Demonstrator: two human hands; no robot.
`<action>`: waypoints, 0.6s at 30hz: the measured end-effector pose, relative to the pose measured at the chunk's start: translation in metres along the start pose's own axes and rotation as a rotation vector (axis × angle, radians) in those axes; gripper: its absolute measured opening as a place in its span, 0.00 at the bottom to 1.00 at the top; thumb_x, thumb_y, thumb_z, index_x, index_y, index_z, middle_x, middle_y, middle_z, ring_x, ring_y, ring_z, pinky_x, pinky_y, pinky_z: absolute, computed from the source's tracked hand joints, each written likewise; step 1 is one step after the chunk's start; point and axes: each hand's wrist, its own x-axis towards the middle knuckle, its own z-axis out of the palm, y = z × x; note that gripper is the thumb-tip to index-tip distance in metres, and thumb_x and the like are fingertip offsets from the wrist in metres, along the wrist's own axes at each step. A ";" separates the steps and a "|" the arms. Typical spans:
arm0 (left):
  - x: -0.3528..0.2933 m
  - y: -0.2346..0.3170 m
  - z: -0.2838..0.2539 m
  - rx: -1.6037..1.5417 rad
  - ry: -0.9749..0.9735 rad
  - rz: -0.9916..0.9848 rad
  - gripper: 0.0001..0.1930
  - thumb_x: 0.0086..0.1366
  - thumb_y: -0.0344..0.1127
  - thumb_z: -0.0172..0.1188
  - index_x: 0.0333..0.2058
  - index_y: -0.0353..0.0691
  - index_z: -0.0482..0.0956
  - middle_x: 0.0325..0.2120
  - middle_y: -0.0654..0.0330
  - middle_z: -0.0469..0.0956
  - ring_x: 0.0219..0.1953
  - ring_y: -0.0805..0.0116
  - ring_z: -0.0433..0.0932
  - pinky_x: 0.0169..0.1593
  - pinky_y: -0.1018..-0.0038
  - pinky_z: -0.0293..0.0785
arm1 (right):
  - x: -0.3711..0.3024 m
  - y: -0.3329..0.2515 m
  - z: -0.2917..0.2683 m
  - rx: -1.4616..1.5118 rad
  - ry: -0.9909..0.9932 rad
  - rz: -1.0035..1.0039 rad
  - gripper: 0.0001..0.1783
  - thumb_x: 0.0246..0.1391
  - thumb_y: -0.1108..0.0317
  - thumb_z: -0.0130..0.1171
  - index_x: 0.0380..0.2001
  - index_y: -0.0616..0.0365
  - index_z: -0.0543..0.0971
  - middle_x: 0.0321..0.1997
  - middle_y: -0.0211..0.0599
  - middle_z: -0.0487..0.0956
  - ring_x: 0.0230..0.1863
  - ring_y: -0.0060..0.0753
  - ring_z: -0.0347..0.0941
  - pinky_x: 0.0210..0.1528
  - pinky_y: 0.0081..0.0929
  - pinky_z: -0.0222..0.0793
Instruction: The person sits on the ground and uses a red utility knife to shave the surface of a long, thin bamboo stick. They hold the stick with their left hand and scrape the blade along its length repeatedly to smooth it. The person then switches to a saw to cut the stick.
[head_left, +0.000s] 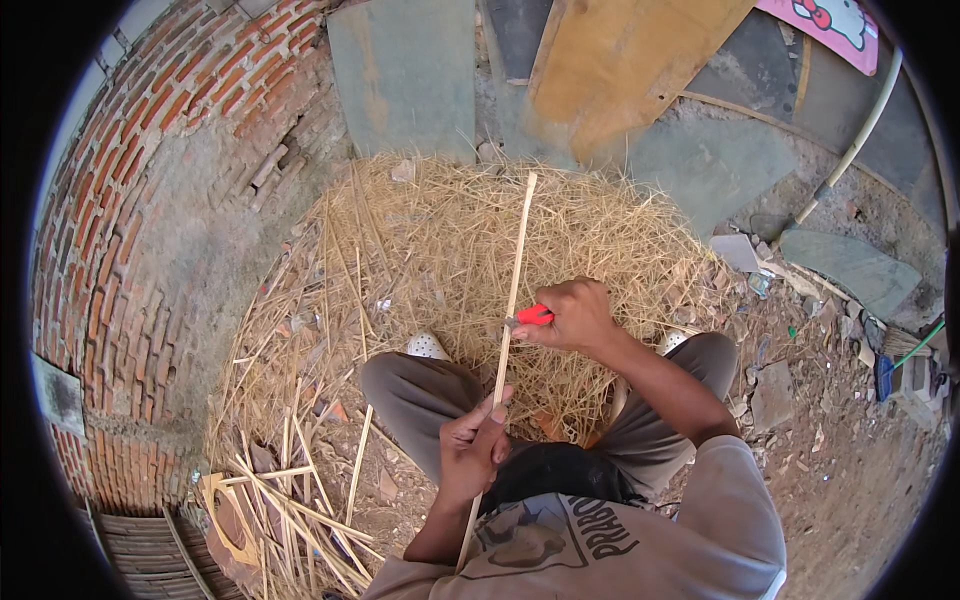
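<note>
A long, pale strip, which looks like split bamboo, runs upright in front of me, its lower end passing along my body. My left hand is closed around its lower part, above my lap. Farther up, my right hand grips a red-handled knife. The short blade meets the strip near its middle, with the thumb close beside it. Most of the knife handle is hidden inside my fist.
Thin shavings cover the ground ahead, between and beyond my crossed legs. A loose pile of strips lies at lower left. A brick wall rises on the left; boards lean at the back. Rubble lies to the right.
</note>
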 end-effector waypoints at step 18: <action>-0.034 -0.019 0.002 -0.008 -0.095 -0.034 0.16 0.70 0.28 0.51 0.54 0.34 0.74 0.13 0.70 0.64 0.15 0.84 0.58 0.20 0.84 0.56 | 0.018 0.075 -0.008 -0.058 0.060 0.358 0.38 0.47 0.26 0.52 0.13 0.53 0.77 0.08 0.37 0.70 0.12 0.41 0.70 0.17 0.37 0.64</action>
